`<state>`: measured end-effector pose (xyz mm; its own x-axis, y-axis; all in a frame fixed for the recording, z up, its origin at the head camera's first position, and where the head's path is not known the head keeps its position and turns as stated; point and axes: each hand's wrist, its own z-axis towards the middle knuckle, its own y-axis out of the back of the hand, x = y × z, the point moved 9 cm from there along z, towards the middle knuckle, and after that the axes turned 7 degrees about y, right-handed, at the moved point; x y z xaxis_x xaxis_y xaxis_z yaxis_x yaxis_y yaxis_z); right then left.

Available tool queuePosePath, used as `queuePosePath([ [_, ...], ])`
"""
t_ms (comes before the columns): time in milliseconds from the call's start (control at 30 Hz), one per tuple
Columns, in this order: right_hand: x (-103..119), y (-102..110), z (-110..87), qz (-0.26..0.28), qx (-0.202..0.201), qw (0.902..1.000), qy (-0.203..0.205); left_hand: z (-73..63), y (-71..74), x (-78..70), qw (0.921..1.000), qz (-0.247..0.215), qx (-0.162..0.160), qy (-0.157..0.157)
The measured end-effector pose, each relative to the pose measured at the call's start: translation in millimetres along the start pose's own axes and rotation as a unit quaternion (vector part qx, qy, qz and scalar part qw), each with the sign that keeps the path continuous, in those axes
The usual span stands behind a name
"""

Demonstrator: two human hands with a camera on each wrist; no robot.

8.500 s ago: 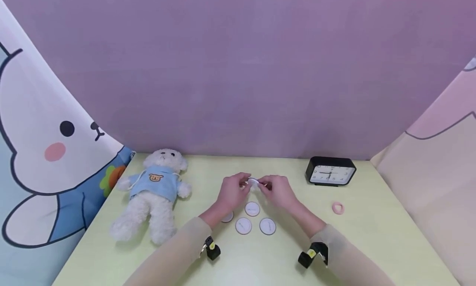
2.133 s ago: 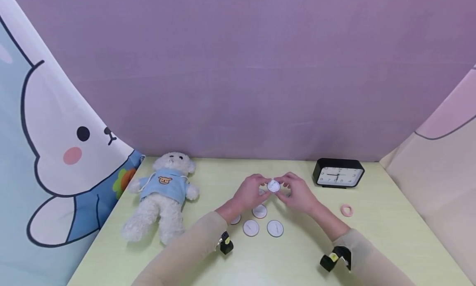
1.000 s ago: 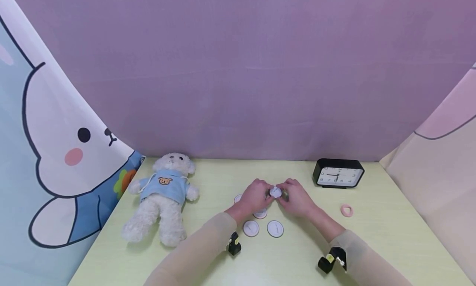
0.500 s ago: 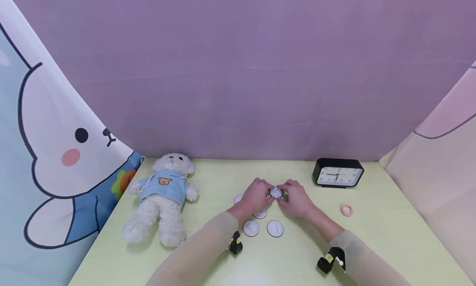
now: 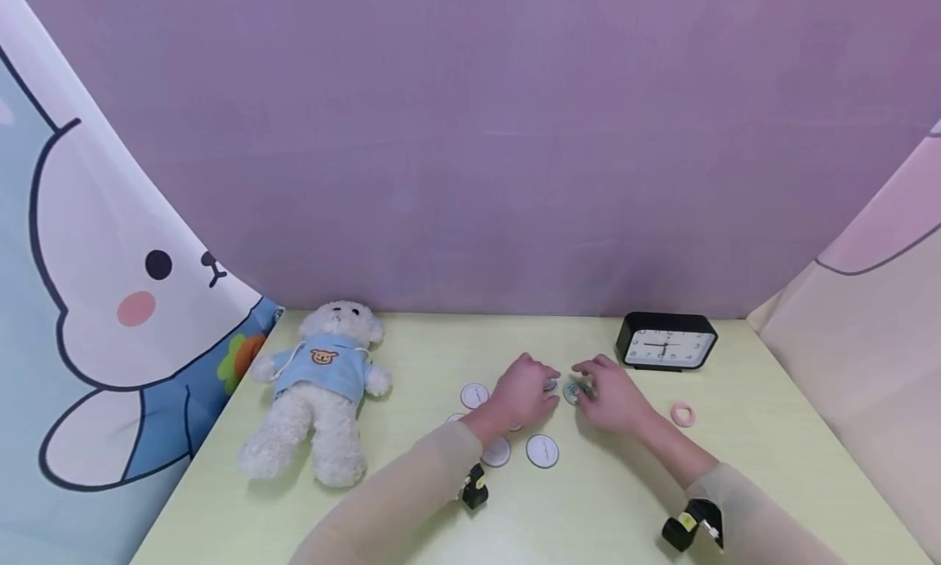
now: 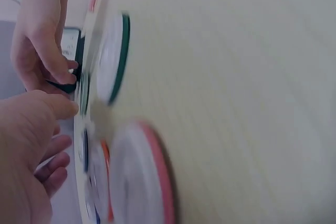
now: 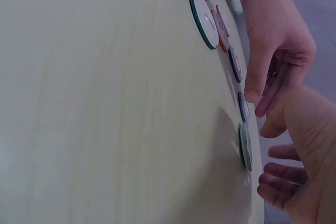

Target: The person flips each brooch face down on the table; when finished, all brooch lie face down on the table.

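Several round pin badges lie on the table, most showing white backs with a thin line across, such as the white badge [image 5: 542,451] near the front. My left hand [image 5: 525,391] hovers beside a small white badge [image 5: 550,384], thumb and fingers spread apart. My right hand [image 5: 612,395] is just right of it, fingertips over a greenish badge [image 5: 569,393]. In the right wrist view that green badge [image 7: 245,147] lies on the table, apart from the loosely bent fingers. Coloured rims show in the left wrist view, including a green-rimmed badge [image 6: 114,59] and a pink-rimmed badge [image 6: 139,177].
A white plush toy [image 5: 323,393] in a blue shirt lies at the left. At the back right stands a black clock [image 5: 667,342], with a pink ring [image 5: 682,415] in front of it. A purple backdrop [image 5: 470,140] rises behind the table [image 5: 588,516].
Both hands have let go of the white badge they pinched together and moved apart. The right hand has shifted right, uncovering the greenish badge; more badges show left of the left hand.
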<state>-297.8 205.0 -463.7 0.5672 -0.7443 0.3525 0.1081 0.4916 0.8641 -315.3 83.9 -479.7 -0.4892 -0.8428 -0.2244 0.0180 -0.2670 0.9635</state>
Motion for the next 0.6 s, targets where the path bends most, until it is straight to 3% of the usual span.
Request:
queuePosePath([
  [267,-3.1,-4.2,-12.1,0.019,0.028,0.9992,-0.023,1.0,-7.8,-20.1,0.9979,-0.033,0.037,0.042],
  [467,-7.2,-7.1,-13.7,0.05,0.018,0.9981,-0.031,1.0,-5.7,-17.1,0.9913,-0.111,0.034,0.061],
  [600,-9.1,-3.7,-17.7,0.058,-0.001,0.9976,-0.039,-1.7,-4.3,-12.0,0.9851,-0.165,0.018,0.047],
])
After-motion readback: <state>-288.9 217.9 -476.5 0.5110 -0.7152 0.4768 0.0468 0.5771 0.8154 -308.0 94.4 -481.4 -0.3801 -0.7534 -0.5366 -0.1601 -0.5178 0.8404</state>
